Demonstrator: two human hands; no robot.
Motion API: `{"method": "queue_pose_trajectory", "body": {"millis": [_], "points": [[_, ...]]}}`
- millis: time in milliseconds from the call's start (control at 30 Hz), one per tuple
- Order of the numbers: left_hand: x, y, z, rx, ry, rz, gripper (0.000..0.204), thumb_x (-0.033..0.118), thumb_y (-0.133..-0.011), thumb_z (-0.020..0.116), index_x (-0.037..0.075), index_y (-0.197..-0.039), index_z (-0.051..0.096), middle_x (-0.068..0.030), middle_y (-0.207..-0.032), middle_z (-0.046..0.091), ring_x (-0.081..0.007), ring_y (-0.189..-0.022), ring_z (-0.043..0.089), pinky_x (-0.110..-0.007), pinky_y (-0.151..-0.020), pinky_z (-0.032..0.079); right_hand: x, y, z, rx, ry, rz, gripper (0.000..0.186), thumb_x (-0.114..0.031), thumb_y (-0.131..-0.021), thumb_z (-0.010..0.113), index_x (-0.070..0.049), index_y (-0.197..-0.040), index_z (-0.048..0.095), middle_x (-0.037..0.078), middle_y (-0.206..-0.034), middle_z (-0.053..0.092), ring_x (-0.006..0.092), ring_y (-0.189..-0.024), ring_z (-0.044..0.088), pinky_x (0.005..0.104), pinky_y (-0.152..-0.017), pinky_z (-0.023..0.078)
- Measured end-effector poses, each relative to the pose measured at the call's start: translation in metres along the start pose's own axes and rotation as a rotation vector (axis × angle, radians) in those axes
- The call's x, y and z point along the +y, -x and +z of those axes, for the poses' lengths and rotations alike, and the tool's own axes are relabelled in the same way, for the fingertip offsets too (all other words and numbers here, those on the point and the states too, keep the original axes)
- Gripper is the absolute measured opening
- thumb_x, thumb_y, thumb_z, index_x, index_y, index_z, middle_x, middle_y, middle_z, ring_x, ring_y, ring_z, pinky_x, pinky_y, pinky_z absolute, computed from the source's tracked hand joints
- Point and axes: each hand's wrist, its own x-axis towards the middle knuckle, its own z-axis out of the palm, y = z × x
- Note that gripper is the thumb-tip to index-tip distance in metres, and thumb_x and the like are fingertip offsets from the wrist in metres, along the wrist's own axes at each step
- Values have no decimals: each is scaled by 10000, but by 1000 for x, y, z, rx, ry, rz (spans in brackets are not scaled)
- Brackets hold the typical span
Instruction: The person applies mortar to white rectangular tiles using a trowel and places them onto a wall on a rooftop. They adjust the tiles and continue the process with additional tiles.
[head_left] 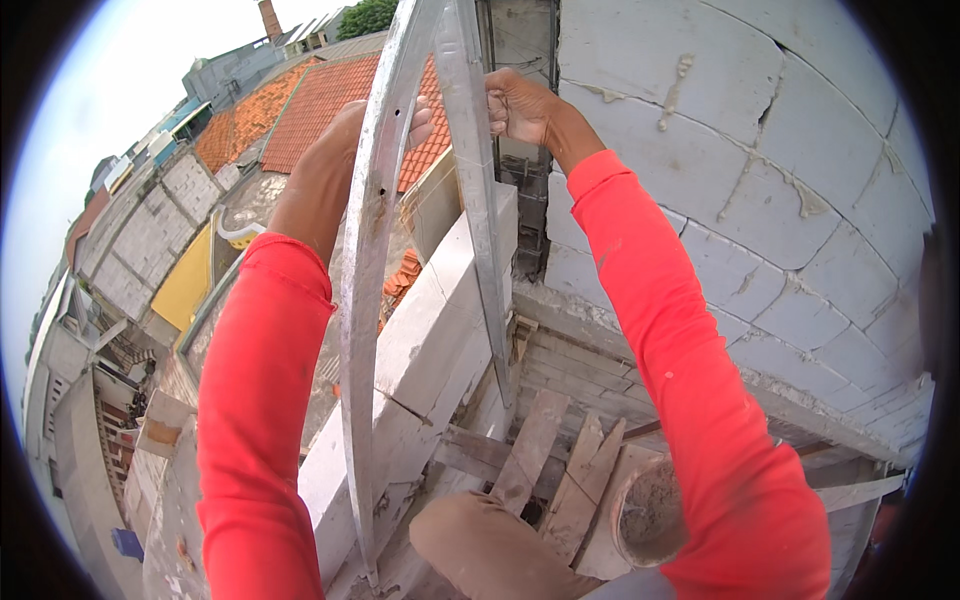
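Two long silvery metal bars, a left bar [365,230] and a right bar [470,170], stand in front of me and meet at the top of the view. The left bar has small holes along its face. My left hand [345,130] reaches behind that bar, its curled fingers showing past the far side, closed round it. At the edge of the right bar is my right hand [522,105], fingers bent and pressed together. What they pinch is hidden.
A pale block wall [720,150] rises on the right. Below, a white ledge [420,350] slopes past wooden planks [535,450] and a round, mortar-stained bucket [650,510]. My bent knee [490,545] is near the planks. Orange tiled roofs [320,115] lie far below on the left.
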Motion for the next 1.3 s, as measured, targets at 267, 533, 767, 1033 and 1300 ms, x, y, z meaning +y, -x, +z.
{"method": "queue_pose_trajectory", "body": {"millis": [267, 533, 767, 1033, 1300], "points": [[-3, 18, 9, -76, -168, -42, 290, 43, -964, 757, -94, -1204, 670, -219, -1124, 747, -238, -1004, 783, -269, -891, 672, -26, 19, 1, 86, 204, -6, 159, -170, -939, 761, -58, -904, 654, -83, -656, 457, 35, -535, 366, 234, -495, 318], [-11, 45, 6, -243, -388, -142, 348, 151, -1066, 664, -105, -1298, 625, -212, -1157, 756, -259, -1003, 798, -304, -887, 686, -8, 54, -7, 321, 185, -121, 270, -173, -992, 741, 59, -1111, 672, -66, -634, 427, 43, -511, 339, 224, -552, 386], [-6, 38, 3, -373, -225, -118, 450, 151, -1075, 644, -130, -1407, 529, -294, -1270, 698, -352, -1118, 764, -337, -905, 690, -4, 87, -7, 227, -56, -157, 202, -261, -975, 650, -121, -830, 656, -24, -562, 483, 170, -523, 488, 379, -734, 509], [13, 60, -14, -354, 18, -150, 672, 277, -1072, 656, -135, -1529, 388, -290, -1291, 691, -373, -1130, 755, -393, -922, 695, 6, 98, -15, 93, -281, -288, 121, -211, -923, 685, -127, -837, 668, 44, -740, 631, 234, -670, 619, 441, -762, 541], [39, 101, -10, -395, -135, -46, 566, 211, -1101, 546, -146, -1508, 380, -247, -1247, 687, -277, -1100, 765, -342, -841, 717, -1, 108, -10, 315, -146, -310, 269, -98, -1014, 673, 111, -1182, 650, -16, -635, 461, 120, -598, 430, 299, -684, 471]]}}
